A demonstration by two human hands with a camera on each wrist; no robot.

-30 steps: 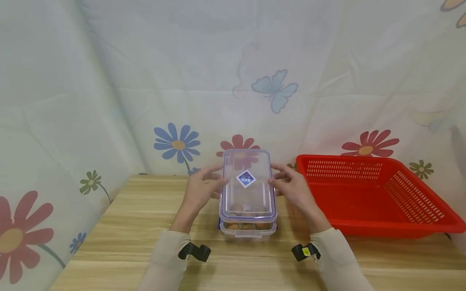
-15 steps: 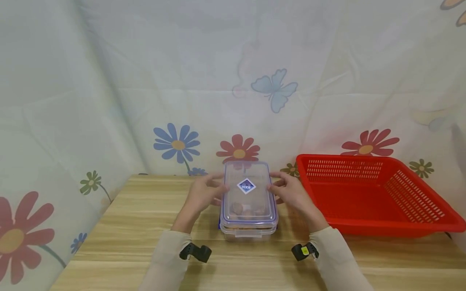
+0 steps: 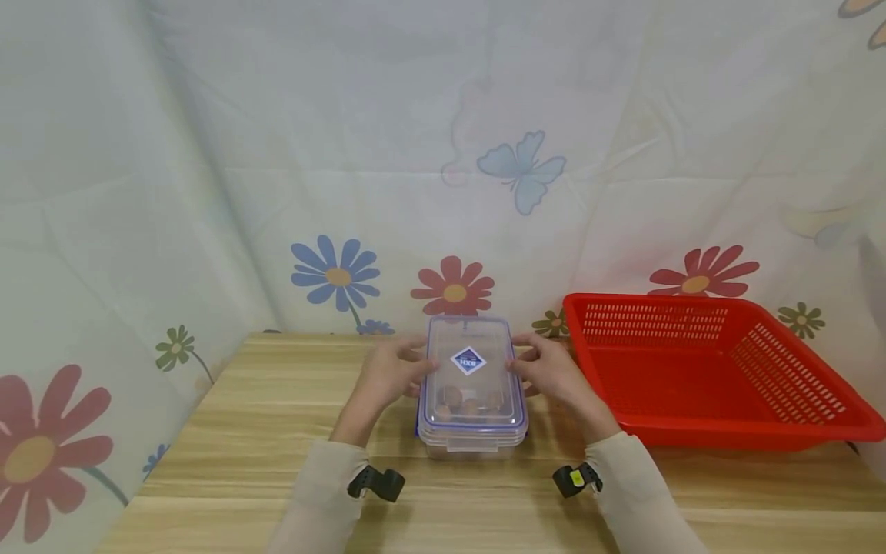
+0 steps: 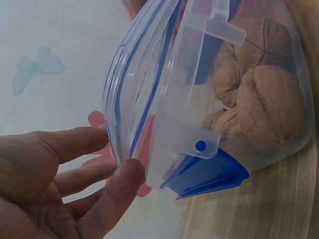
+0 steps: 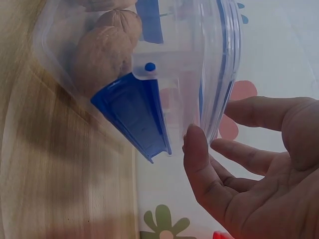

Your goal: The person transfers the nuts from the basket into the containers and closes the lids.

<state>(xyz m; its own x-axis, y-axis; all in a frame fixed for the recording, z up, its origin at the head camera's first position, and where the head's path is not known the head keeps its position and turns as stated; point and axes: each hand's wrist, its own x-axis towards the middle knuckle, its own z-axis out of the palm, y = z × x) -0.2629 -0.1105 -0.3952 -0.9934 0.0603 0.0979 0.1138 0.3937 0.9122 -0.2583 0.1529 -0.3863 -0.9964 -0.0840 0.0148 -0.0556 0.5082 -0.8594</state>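
Observation:
A clear lid (image 3: 477,388) with a blue seal and a diamond label lies over a clear food container (image 3: 462,450) on the table. My left hand (image 3: 389,372) holds the lid by its left edge, between thumb and fingers. On the opposite edge, my right hand (image 3: 554,371) pinches the lid the same way. Several walnuts (image 4: 271,102) show through the container's wall. Blue side clips, the left clip (image 4: 207,172) and the right clip (image 5: 132,112), hang swung outward and unlatched. The lid's near end sits at the rim; how closely its far end sits cannot be told.
A red plastic basket (image 3: 727,431) with slotted walls stands to the right, close to my right forearm. The wooden table (image 3: 263,431) runs up to a flower-printed curtain (image 3: 388,154) behind. Black straps (image 3: 377,483) are on both wrists.
The lid has come down onto the container, its far end lowering from a raised tilt. Both hands have sunk with it, still holding its edges. The gap at the near end has closed.

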